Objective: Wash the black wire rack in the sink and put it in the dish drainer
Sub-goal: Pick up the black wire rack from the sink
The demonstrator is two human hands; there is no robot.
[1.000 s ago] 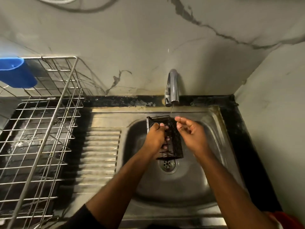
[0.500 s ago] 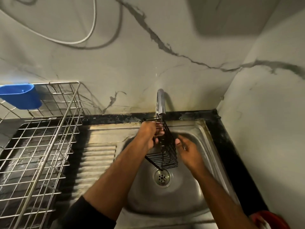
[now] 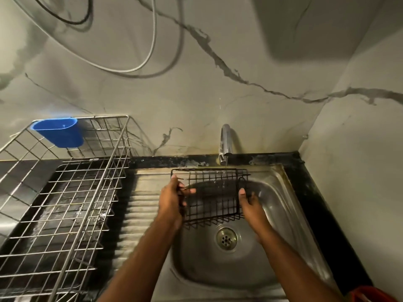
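Observation:
The black wire rack [image 3: 214, 194] hangs broadside above the steel sink [image 3: 281, 205], right under the tap [image 3: 225, 142]. A thin stream of water falls from the tap onto the rack's top edge. My left hand [image 3: 172, 201] grips the rack's left end. My right hand [image 3: 248, 203] holds its right end, thumb on the front wires. The wire dish drainer [image 3: 65, 192] stands to the left of the sink on the dark counter, with nothing in its main bay.
A blue plastic cup holder [image 3: 58, 132] hangs on the drainer's back rim. The ribbed draining board [image 3: 139, 205] lies between drainer and bowl. The drain [image 3: 226, 238] sits below the rack. Walls close in behind and at the right. A red object [image 3: 370, 295] shows at the bottom right.
The rack has been turned from end-on to broadside and raised under the tap. My right hand, earlier off it, now holds its right end. The view has tilted up.

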